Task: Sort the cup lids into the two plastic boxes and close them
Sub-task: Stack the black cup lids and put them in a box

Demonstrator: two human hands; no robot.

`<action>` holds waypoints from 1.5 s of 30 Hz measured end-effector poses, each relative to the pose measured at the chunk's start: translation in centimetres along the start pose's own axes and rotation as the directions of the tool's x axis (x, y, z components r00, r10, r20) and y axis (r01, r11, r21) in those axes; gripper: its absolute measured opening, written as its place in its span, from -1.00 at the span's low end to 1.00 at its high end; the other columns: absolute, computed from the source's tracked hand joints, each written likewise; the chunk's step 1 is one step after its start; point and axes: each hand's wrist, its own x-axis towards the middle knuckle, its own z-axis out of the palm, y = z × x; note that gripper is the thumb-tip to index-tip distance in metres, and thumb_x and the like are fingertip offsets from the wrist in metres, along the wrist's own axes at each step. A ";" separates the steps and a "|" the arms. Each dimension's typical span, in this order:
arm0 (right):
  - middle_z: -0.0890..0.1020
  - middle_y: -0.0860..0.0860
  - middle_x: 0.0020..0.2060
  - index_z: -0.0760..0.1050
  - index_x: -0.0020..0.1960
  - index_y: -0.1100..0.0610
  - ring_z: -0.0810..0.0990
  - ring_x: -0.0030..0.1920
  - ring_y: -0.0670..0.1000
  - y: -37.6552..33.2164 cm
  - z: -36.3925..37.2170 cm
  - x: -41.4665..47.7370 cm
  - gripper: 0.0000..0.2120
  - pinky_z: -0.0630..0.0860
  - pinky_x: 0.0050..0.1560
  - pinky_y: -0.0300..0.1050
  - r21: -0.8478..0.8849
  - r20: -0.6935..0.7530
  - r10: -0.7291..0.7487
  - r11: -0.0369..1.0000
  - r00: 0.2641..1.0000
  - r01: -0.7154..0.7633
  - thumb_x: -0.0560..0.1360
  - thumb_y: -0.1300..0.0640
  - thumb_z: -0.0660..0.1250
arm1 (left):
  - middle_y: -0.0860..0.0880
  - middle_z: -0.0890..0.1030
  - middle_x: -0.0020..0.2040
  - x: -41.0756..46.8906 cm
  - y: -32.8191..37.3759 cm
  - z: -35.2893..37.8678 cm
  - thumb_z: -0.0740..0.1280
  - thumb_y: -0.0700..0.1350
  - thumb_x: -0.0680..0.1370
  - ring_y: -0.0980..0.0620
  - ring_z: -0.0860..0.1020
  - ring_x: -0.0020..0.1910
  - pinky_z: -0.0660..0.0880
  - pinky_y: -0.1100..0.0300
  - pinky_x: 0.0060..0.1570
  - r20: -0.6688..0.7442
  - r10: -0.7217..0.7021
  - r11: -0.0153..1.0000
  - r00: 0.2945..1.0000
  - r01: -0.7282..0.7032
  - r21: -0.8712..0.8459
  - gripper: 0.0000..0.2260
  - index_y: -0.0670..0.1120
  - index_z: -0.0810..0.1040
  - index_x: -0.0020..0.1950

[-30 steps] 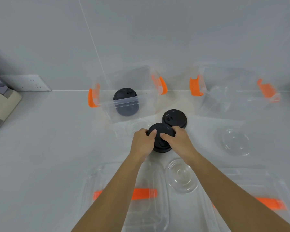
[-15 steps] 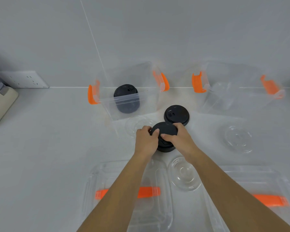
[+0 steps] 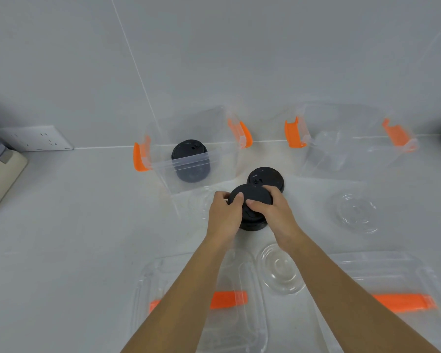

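Both hands close on one black stack (image 3: 251,210) standing on the tabletop (image 3: 74,238) just in front of the left box (image 3: 196,159): left hand (image 3: 225,215) and right hand (image 3: 278,212) each pinch its top lid, thumbs on top. More black lids already sit in that box. Another black lid (image 3: 265,178) touches the stack's far side. A risk: an uneven grip may split the stack, scattering lids, or knock the clear lid (image 3: 281,272) lying nearer the person.

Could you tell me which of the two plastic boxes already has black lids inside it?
The left box: a stack of black lids stands inside it. The right box holds nothing black.
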 end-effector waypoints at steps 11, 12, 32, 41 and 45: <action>0.55 0.06 0.10 0.44 0.11 0.07 0.56 0.04 -0.01 -5.8 -0.9 0.5 -0.75 0.49 -0.01 -0.17 0.077 -0.186 -0.227 0.966 0.956 0.245 0.45 0.14 0.35 | 0.00 0.32 0.23 -0.4 5.8 2.3 0.22 0.11 0.53 0.23 0.44 -0.01 0.34 0.40 -0.19 0.099 0.217 0.974 0.971 -0.209 -0.087 -0.60 -0.06 0.35 0.29; 0.55 0.06 0.10 0.44 0.11 0.07 0.56 0.05 -0.01 -6.3 -1.2 0.7 -0.74 0.49 0.00 -0.16 0.070 -0.191 -0.250 0.961 0.949 0.267 0.44 0.14 0.35 | 0.00 0.33 0.24 -0.3 6.3 2.6 0.23 0.10 0.53 0.22 0.45 0.01 0.36 0.39 -0.17 0.098 0.220 0.972 0.971 -0.209 -0.112 -0.61 -0.05 0.34 0.28; 0.55 -0.16 -0.23 0.45 -0.24 -0.14 0.59 -0.25 -0.25 -3.8 -3.6 6.8 -0.78 0.46 -0.33 -0.48 -0.172 -0.104 -0.247 0.959 0.963 0.227 0.42 0.17 0.38 | -0.03 0.47 0.26 5.1 5.3 5.9 0.16 -0.09 0.60 0.05 0.46 0.11 0.38 0.28 -0.03 0.100 0.028 0.995 0.995 -0.018 -0.093 -0.65 -0.06 0.32 0.39; 0.48 0.05 0.11 0.46 0.17 0.11 0.53 0.08 0.04 -2.3 -3.8 8.9 -0.66 0.51 0.12 -0.05 -0.243 -0.100 -0.115 0.966 0.988 0.088 0.42 0.09 0.36 | -0.03 0.48 0.25 6.9 4.1 6.7 0.15 -0.10 0.60 0.02 0.47 0.12 0.37 0.20 0.03 0.098 -0.054 0.995 0.994 0.061 -0.074 -0.66 -0.06 0.33 0.38; 0.46 0.05 0.14 0.44 0.21 0.12 0.51 0.12 0.05 -2.0 -3.9 9.5 -0.63 0.49 0.14 -0.05 -0.226 -0.099 -0.087 0.972 0.991 0.063 0.42 0.10 0.37 | -0.06 0.50 0.26 7.6 3.8 6.7 0.16 -0.10 0.59 -0.03 0.49 0.20 0.44 0.09 0.20 0.111 -0.086 0.990 0.990 0.098 -0.104 -0.66 -0.07 0.35 0.37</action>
